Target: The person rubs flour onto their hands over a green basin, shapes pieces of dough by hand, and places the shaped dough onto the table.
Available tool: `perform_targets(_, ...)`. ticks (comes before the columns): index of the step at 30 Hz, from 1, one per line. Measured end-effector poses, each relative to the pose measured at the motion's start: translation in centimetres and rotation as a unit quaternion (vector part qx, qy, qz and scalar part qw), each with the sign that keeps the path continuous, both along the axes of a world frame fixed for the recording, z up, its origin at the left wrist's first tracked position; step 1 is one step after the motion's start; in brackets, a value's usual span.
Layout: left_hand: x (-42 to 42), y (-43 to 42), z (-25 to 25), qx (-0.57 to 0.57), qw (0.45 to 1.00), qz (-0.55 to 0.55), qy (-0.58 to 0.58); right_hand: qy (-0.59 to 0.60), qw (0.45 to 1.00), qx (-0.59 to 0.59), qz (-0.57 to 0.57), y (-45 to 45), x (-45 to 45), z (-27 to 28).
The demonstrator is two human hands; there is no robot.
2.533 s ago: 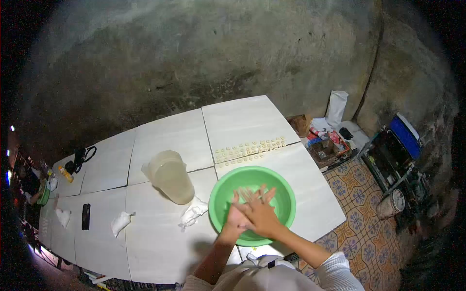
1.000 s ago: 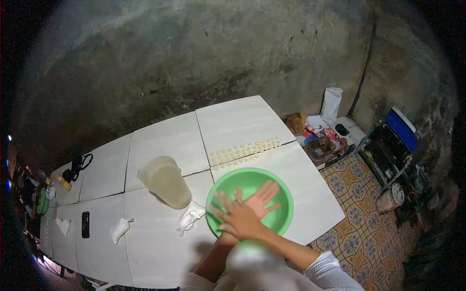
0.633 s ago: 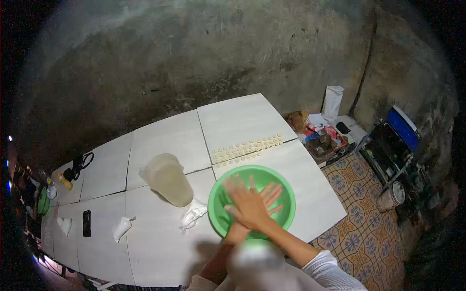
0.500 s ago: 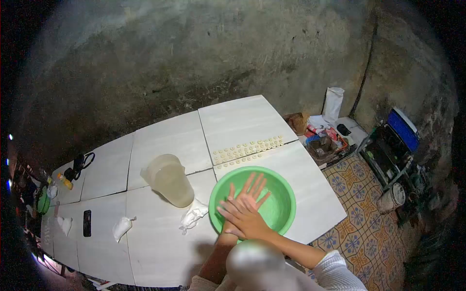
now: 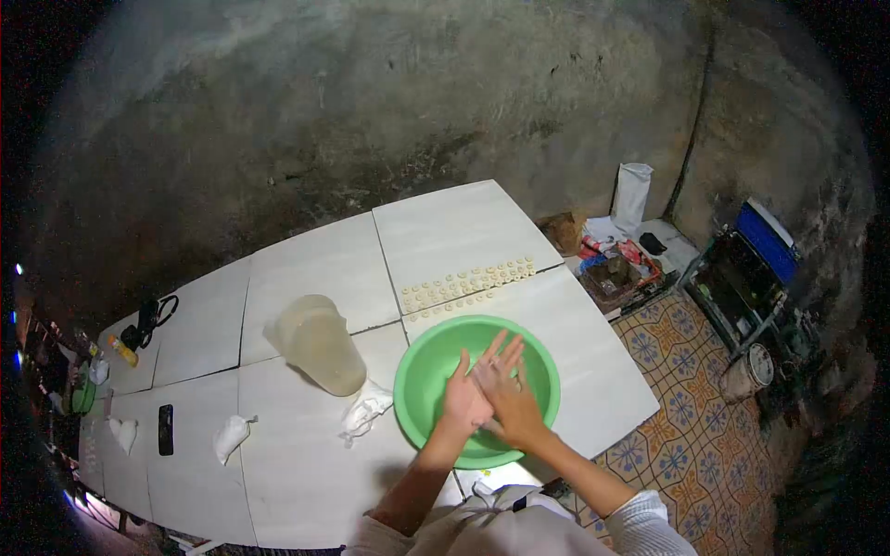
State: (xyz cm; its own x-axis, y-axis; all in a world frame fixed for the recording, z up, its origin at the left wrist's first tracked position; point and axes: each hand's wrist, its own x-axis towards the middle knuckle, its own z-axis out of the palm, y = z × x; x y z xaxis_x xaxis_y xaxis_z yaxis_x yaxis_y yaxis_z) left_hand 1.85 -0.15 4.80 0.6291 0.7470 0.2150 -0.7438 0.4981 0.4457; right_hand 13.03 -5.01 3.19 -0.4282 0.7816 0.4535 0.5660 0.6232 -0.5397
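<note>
Over a green basin [image 5: 422, 403] at the front of the white tiled table [image 5: 315, 473], my left hand [image 5: 464, 398] is palm up with its fingers spread. My right hand [image 5: 512, 398] lies across it, palms touching, fingers outstretched. Anything small between the palms is hidden. Left of the basin stands a translucent pitcher [image 5: 323, 343] of cloudy liquid, and beside it lies a crumpled white plastic bag [image 5: 367, 410]. Behind the basin, several small pale rings [image 5: 468, 285] sit in rows.
Further left are a white bag [image 5: 232, 438], a black phone [image 5: 166, 430], another white bag [image 5: 123, 433], a yellow bottle [image 5: 122, 350] and a black strap [image 5: 165, 310]. Beyond the table's right edge are a cluttered box [image 5: 616, 278], a bucket [image 5: 747, 372] and a blue-topped metal frame [image 5: 768, 243].
My right hand has slid from over my left wrist and palm toward its fingers, to the right. The head that hid the lower part of the view has lifted away.
</note>
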Motion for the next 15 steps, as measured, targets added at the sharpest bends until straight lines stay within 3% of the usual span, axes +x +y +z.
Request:
perform_targets(2, 1.1, -0.3, -1.4, -0.036, 0.999, 0.002, -0.003, -0.075, 0.985, 0.058, -0.143, 0.8, 0.4, 1.8)
perform_targets(3, 1.7, -0.1, -1.9, -0.011, 1.000, -0.011, 0.014, -0.071, 0.985, 0.047, -0.153, 0.5, 0.0, 2.9)
perform_targets(4, 2.1, 0.4, -2.4, 0.015, 0.999, -0.024, 0.032, -0.071, 0.984, 0.048, -0.154, 0.4, 0.0, 2.3)
perform_targets(7, 0.9, 1.1, -1.8, -0.040, 0.995, -0.046, -0.082, -0.087, 0.994, 0.031, 0.062, -0.7, 0.1, 0.2)
perform_targets(10, -0.3, 0.8, -1.1, -0.061, 0.990, -0.010, -0.129, -0.137, 0.988, 0.067, 0.009, -0.5, 2.7, -0.9)
perform_targets(12, 0.3, 0.1, -1.8, -0.071, 0.995, 0.012, -0.074, -0.137, 0.990, 0.024, -0.027, 0.6, 2.9, -0.6)
perform_targets(13, 1.1, -0.5, -2.1, -0.055, 0.998, 0.033, -0.005, -0.090, 0.993, 0.024, -0.066, 1.1, 2.0, 0.7)
perform_targets(14, 1.7, -0.5, -2.6, -0.057, 0.998, 0.032, -0.008, -0.042, 0.993, 0.025, -0.105, 1.3, 1.2, 1.5)
perform_targets(15, 2.0, -0.1, -3.1, -0.066, 0.998, 0.014, -0.018, -0.065, 0.996, -0.027, -0.056, 1.2, 0.7, 1.2)
